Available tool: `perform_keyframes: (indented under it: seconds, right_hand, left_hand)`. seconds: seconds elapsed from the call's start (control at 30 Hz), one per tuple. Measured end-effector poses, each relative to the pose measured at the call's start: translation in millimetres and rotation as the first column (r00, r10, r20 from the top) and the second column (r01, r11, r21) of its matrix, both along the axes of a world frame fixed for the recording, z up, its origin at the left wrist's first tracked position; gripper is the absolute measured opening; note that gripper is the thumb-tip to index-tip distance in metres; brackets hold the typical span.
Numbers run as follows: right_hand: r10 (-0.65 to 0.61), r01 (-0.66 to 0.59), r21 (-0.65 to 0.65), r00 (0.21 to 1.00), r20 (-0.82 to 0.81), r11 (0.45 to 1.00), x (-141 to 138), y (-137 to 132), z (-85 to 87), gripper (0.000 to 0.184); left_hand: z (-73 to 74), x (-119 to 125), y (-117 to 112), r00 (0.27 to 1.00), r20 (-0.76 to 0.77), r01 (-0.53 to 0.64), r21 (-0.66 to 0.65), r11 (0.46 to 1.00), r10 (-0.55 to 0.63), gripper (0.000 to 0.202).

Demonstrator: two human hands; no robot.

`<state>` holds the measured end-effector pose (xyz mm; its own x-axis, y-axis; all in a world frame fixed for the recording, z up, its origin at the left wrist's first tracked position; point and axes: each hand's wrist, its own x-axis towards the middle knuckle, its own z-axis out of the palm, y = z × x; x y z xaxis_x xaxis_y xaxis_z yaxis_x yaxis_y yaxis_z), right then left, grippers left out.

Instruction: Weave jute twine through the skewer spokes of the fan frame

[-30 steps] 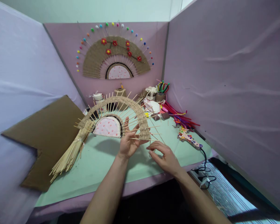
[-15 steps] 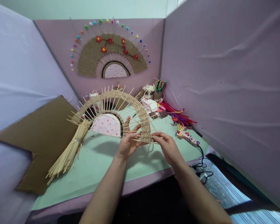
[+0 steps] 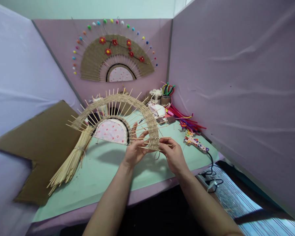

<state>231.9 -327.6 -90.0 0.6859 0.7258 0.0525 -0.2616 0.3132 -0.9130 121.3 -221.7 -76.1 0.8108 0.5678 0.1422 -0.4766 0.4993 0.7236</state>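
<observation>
A half-round fan (image 3: 151, 123) of thin wooden sticks, with a band of twine woven through them, is held up above the table. Its centre is a pink spotted half-circle (image 3: 110, 131) edged in black. My left hand (image 3: 135, 149) grips the fan near its lower right end, some fingers behind the sticks. At that same end, my right hand (image 3: 172, 152) is closed, thumb and fingertips pinched at the edge of the weave by the outermost sticks. A loop of twine (image 3: 157, 155) hangs between the hands. What exactly the right fingertips pinch is partly hidden.
A tied bundle of sticks (image 3: 71, 160) and brown cardboard (image 3: 41, 141) lie left. Behind are pipe cleaners (image 3: 184, 119) and a pot of scissors (image 3: 166, 95); a patterned glue gun (image 3: 195, 143) with a cord lies right. A finished fan (image 3: 93, 62) hangs on the back partition.
My right hand has shifted slightly left and its fingers have drawn in closer to the fan's edge. The fan's left end has tilted a little lower. My left hand keeps its hold.
</observation>
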Motion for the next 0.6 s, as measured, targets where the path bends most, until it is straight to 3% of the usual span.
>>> perform_keyframes:
  seconds: [0.23, 0.43, 0.6]
  right_hand:
    - [-0.005, 0.007, 0.031, 0.998, -0.061, 0.999, -2.6, 1.2, -1.5, 0.02]
    - [0.113, -0.101, 0.102, 0.986, -0.123, 0.99, -7.7, -5.4, 5.0, 0.028]
    - [0.223, -0.224, -0.008, 0.973, -0.062, 0.975, -1.4, -8.0, -0.3, 0.038]
  left_hand:
    - [-1.1, 0.1, 0.2, 1.0, -0.007, -0.003, 0.025, 1.0, 0.004, 0.091]
    - [-2.3, -0.2, 2.8, 1.0, -0.017, -0.018, 0.027, 0.999, 0.018, 0.094]
    - [-1.3, -0.8, 3.0, 1.0, -0.011, -0.011, 0.018, 1.0, 0.011, 0.093]
